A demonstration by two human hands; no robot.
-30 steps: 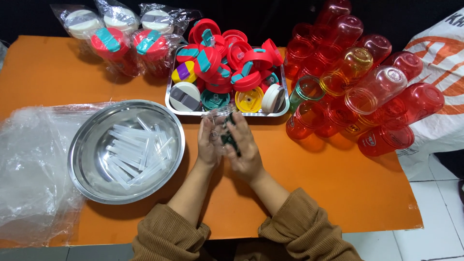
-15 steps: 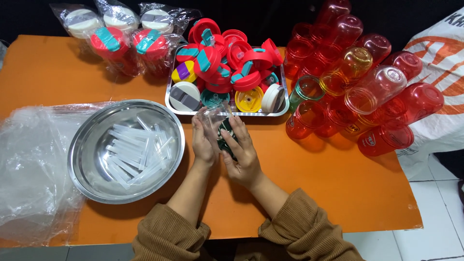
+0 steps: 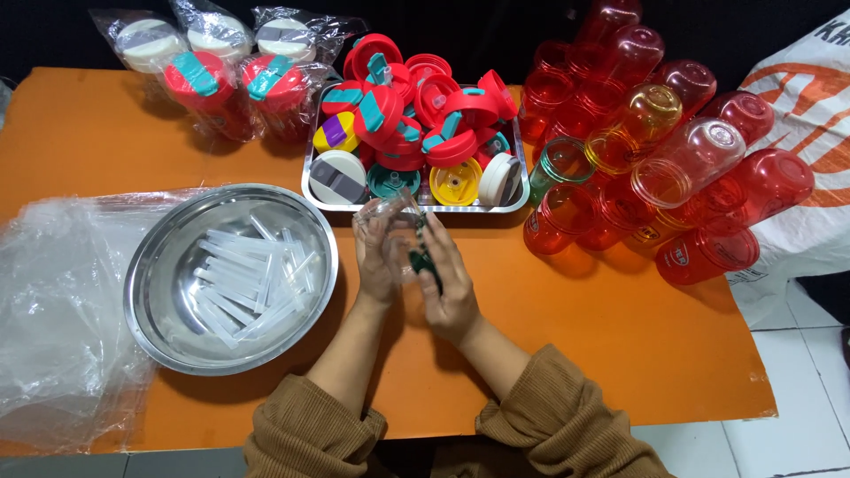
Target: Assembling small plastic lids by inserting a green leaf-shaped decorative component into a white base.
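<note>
Clear plastic cup (image 3: 394,217) with a dark green lid (image 3: 423,262) sits between both hands at the centre of the frame, just below the metal tray. Left hand (image 3: 374,257) wraps its fingers around the cup's left side, its grip closed on the transparent wall. Right hand (image 3: 447,283) presses against the green lid from the right, fingers laid flat over it, so the grip there holds the lid against the cup.

Directly above the hands, a rectangular steel tray (image 3: 314,196) is heaped with loose lids, mostly red with teal flaps, plus a yellow one, a purple-and-yellow one and two white ones. Left of the hands, a round steel bowl (image 3: 150,327) rests on the orange worktop (image 3: 620,336) and holds a pile of clear straws (image 3: 248,279). A sheet of crumpled clear plastic bags (image 3: 53,319) spreads across the left edge of the frame, partly under the bowl. In the upper left stand bagged finished cups (image 3: 212,84) with red and white lids. At upper right lies a stack of empty red and clear tumblers (image 3: 673,168) on their sides, beside a white sack (image 3: 806,133) with orange print.
</note>
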